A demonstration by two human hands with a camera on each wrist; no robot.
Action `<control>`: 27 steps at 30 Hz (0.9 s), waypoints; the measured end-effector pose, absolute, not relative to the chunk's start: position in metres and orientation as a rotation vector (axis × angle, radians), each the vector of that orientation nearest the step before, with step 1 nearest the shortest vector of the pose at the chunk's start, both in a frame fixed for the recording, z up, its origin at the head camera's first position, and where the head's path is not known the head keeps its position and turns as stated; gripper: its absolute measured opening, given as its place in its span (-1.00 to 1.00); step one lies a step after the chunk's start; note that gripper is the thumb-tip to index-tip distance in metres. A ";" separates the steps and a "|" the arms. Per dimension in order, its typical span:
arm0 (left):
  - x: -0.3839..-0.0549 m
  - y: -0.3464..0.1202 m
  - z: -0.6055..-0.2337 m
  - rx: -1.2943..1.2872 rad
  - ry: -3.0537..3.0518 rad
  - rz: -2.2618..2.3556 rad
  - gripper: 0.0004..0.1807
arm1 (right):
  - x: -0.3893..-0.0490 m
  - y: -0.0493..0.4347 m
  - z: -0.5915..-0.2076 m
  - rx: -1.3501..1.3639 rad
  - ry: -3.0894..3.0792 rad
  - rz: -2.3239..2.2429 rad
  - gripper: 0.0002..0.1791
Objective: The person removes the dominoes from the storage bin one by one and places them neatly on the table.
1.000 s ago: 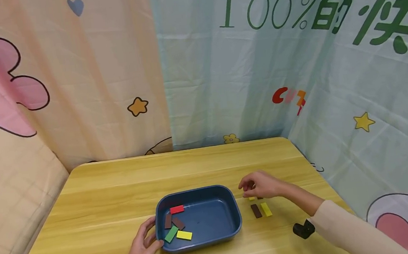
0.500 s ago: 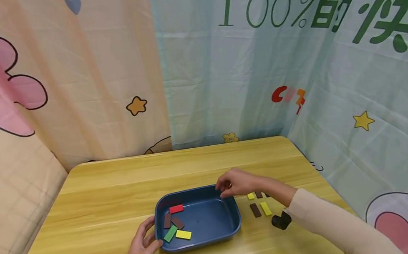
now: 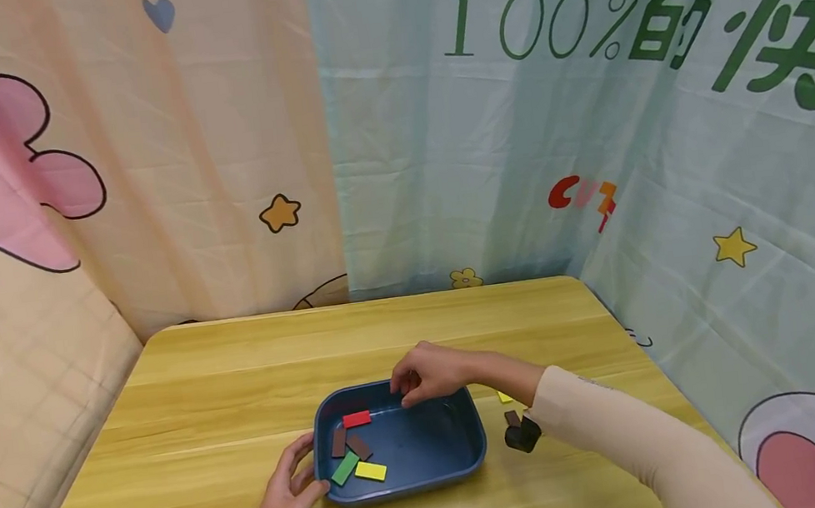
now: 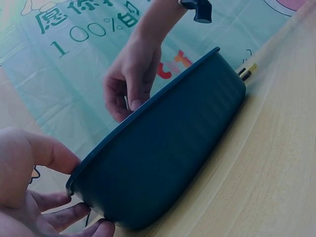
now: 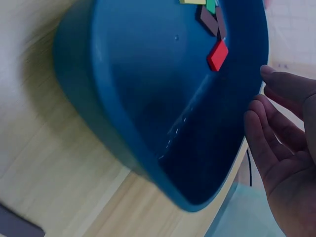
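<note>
Blue plastic tray (image 3: 422, 447) on the wooden table (image 3: 224, 367) contains five flat rectangular blocks: red (image 3: 356, 419), green (image 3: 345, 468), yellow (image 3: 371, 471), two brown (image 3: 339, 442). Filling is judged partial: at least one yellow block (image 3: 504, 397) and one brown block (image 3: 513, 418) lie outside, right of it. Left hand (image 3: 279, 503) grips the tray's end. Right hand (image 3: 432, 371) is over the far rim, fingers loosely curled; no block shows there (whether one is concealed, cannot tell). Cream sleeve (image 3: 608, 420) and black wrist device (image 3: 522, 435) obstruct any outside count.
</note>
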State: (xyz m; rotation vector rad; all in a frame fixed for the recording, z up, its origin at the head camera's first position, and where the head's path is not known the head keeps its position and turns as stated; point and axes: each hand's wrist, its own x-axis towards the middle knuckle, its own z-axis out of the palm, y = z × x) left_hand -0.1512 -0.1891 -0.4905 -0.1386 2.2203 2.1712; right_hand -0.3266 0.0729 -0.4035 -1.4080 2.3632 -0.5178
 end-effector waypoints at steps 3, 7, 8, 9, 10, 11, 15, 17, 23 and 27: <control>-0.151 -0.189 -0.492 -0.145 2.215 2.174 -0.27 | -0.327 0.061 -0.405 -1.414 2.337 -0.491 -0.73; -0.150 -0.189 -0.492 -0.150 2.215 2.174 -0.27 | -0.327 0.046 -0.407 -1.425 2.303 -0.455 -0.73; -0.150 -0.189 -0.492 -0.154 2.213 2.176 -0.27 | -0.327 0.042 -0.408 -1.431 2.294 -0.444 -0.73; -0.150 -0.189 -0.492 -0.157 2.211 2.177 -0.27 | -0.327 0.038 -0.409 -1.440 2.283 -0.434 -0.73; -0.149 -0.189 -0.491 -0.156 2.211 2.176 -0.27 | -0.328 0.034 -0.410 -1.447 2.273 -0.421 -0.73; -0.149 -0.189 -0.491 -0.156 2.211 2.176 -0.27 | -0.328 0.030 -0.412 -1.454 2.263 -0.410 -0.72; -0.149 -0.189 -0.489 -0.159 2.202 2.182 -0.27 | -0.327 0.014 -0.418 -1.514 2.224 -0.356 -0.74; -0.148 -0.189 -0.489 -0.153 2.198 2.188 -0.28 | -0.325 0.007 -0.421 -1.543 2.200 -0.332 -0.76; -0.147 -0.189 -0.488 -0.138 2.173 2.204 -0.29 | -0.320 -0.008 -0.433 -1.541 2.152 -0.258 -0.85; -0.146 -0.189 -0.486 -0.163 2.158 2.192 -0.29 | -0.316 -0.011 -0.440 -1.511 2.173 -0.159 -0.75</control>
